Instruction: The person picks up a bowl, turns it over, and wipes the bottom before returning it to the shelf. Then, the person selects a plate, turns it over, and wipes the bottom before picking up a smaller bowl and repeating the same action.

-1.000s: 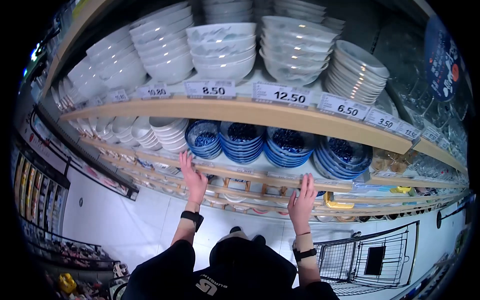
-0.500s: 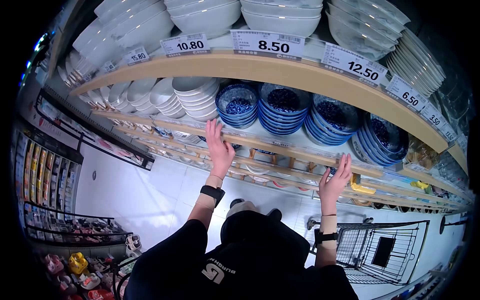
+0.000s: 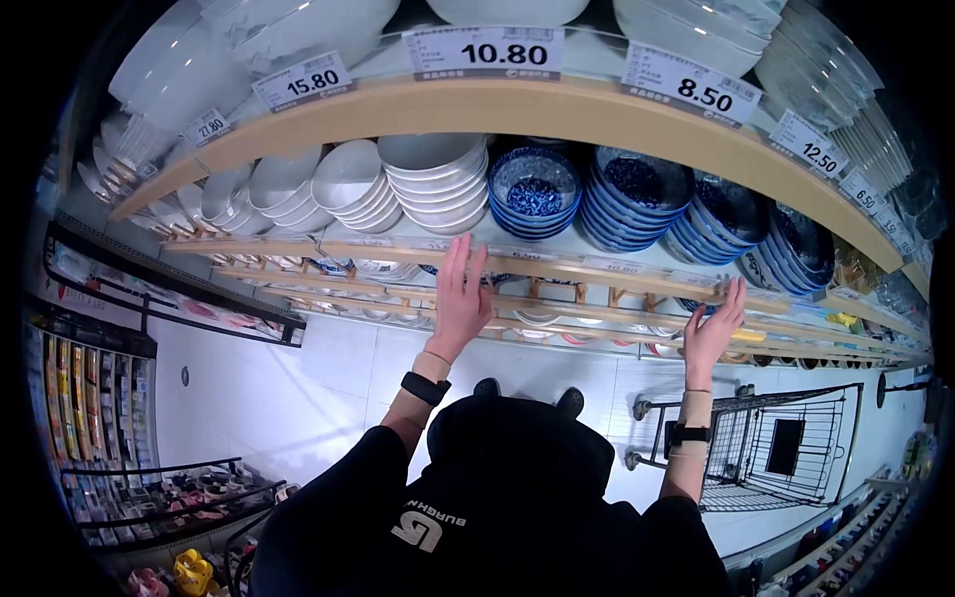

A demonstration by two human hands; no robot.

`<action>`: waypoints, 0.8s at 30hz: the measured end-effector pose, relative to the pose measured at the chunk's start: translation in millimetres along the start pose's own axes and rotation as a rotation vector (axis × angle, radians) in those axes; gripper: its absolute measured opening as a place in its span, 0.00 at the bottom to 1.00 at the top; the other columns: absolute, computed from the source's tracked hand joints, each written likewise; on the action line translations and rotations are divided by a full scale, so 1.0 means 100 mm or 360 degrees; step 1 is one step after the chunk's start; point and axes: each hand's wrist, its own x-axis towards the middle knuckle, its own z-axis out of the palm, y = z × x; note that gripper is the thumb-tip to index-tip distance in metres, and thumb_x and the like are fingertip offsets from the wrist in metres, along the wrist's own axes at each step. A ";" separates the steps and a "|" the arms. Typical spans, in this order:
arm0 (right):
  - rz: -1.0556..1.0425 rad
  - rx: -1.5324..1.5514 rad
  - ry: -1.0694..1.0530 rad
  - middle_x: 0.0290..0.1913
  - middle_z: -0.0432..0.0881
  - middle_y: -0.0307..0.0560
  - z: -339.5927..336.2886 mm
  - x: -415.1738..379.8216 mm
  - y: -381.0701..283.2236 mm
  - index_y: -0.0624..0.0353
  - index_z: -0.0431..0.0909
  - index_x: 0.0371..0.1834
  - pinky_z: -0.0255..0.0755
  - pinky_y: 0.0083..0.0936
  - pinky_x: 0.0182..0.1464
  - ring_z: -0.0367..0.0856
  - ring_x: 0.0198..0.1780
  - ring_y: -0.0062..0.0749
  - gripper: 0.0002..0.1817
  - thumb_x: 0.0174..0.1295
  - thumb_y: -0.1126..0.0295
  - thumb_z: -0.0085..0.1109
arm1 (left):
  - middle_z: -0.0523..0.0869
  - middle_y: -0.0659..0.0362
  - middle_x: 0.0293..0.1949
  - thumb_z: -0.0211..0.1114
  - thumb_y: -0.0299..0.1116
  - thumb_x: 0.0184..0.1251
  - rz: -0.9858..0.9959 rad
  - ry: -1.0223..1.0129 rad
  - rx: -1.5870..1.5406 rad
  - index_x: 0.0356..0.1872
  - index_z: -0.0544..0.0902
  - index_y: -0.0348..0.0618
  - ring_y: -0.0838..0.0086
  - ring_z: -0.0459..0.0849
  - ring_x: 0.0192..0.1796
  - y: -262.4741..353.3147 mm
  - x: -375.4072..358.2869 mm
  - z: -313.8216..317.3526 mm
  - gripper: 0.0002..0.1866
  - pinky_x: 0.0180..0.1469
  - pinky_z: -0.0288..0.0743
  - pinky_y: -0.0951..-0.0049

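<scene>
My left hand rests with its fingers stretched against the wooden front edge of a shelf, below a stack of white bowls. Farther right, my right hand touches the same edge with straight fingers and the thumb apart. Neither hand holds anything. Behind the edge, between and above my hands, stand stacks of blue patterned bowls, with another blue stack beside them. More white bowls stand to the left.
An upper shelf carries large white bowls and price tags. Lower shelves hold more dishes. A black wire shopping cart stands on the right. At the left are a goods rack and footwear.
The view has shifted left along the shelves, so bowls and price tags appear farther right and nearer. Both hands stay at the shelf edge. Both my shoes now show on the floor.
</scene>
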 end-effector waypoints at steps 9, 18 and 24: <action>0.0011 -0.0038 -0.0004 0.77 0.57 0.59 0.03 -0.02 -0.10 0.63 0.52 0.78 0.54 0.44 0.74 0.58 0.75 0.58 0.42 0.59 0.81 0.57 | 0.64 0.44 0.74 0.58 0.15 0.51 -0.0057 0.0218 0.0107 0.73 0.64 0.39 0.47 0.61 0.76 -0.99 -0.17 -0.63 0.41 0.73 0.58 0.51; -0.0046 -0.0211 -0.0009 0.78 0.55 0.59 0.07 -0.05 -0.09 0.64 0.51 0.77 0.59 0.44 0.70 0.61 0.70 0.60 0.43 0.57 0.80 0.58 | 0.61 0.44 0.76 0.56 0.13 0.49 0.0042 0.0135 0.0079 0.74 0.63 0.39 0.47 0.59 0.78 -1.12 -0.24 -0.55 0.43 0.74 0.58 0.50; -0.0101 -0.0324 0.0022 0.78 0.53 0.60 0.11 -0.05 -0.11 0.65 0.51 0.77 0.60 0.45 0.68 0.62 0.67 0.61 0.43 0.56 0.78 0.60 | 0.56 0.40 0.77 0.54 0.16 0.48 0.0029 0.0054 0.0091 0.76 0.59 0.35 0.45 0.52 0.80 -1.15 -0.27 -0.49 0.45 0.79 0.48 0.48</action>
